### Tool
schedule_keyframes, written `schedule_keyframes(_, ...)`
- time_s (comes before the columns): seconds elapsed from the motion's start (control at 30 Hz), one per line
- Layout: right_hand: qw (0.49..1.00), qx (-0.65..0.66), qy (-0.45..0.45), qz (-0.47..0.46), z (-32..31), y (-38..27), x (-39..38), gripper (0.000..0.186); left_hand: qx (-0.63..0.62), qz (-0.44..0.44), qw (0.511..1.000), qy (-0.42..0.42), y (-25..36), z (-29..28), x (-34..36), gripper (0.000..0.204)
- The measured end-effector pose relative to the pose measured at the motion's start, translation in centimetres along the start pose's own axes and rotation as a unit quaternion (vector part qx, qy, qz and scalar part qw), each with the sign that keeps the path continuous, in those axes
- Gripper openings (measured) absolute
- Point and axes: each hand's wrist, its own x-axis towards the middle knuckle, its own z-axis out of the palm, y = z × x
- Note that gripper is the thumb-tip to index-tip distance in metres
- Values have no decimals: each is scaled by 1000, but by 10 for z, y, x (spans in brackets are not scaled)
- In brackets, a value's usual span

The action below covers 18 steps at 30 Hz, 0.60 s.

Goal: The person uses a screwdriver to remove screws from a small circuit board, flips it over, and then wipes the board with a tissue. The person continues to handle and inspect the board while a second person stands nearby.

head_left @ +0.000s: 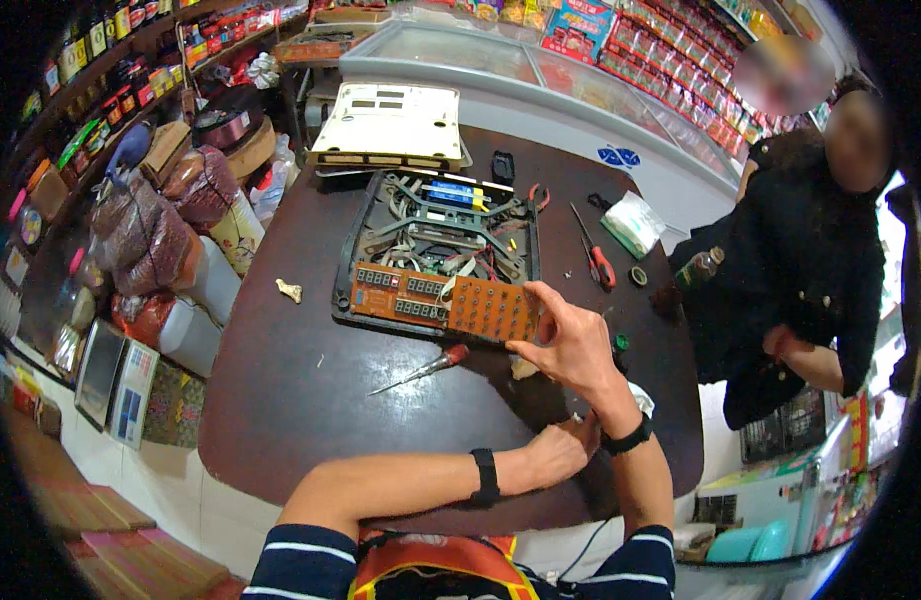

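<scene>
My right hand (572, 345) grips the right end of an orange-brown circuit board (492, 308) between thumb and fingers. The board carries digit displays and rows of small buttons. It lies along the near edge of an opened black scale base (350, 255), whose inside shows wires, grey metal arms and a blue-and-yellow block (453, 196). My left hand (558, 456) is closed below my right wrist, near a white crumpled piece (640, 400); its fingertips are partly hidden, so what it holds is unclear. A screwdriver with a red handle (450, 356) lies in front of the board.
Behind the base sits a white scale housing (390, 122). Rightward on the table (280, 400) lie another red screwdriver (602, 268), red-handled pliers (540, 197), a tape roll (637, 276) and a white plastic packet (633, 224). A person in dark clothes (780, 280) stands at the right, beside a bottle (700, 266).
</scene>
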Motion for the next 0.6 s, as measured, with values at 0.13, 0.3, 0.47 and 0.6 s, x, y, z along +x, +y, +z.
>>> schedule_keyframes(0.13, 1000, 5, 7, -10, 3, -6, 1, 85, -26, 51, 998, -34, -1, -29, -2, 43)
schedule_keyframes(0.3, 1000, 25, 16, 7, 7, -6, -10, 85, -125, 66, 987, -80, -16, -120, -110, 28)
schedule_keyframes(0.47, 998, 50, 13, 27, 21, 3, -22, 86, -100, -142, 975, -141, -35, -219, -280, 29)
schedule_keyframes(0.6, 994, 90, 34, 49, 31, -5, -14, 84, -80, -78, 990, -86, -42, -186, -229, 28)
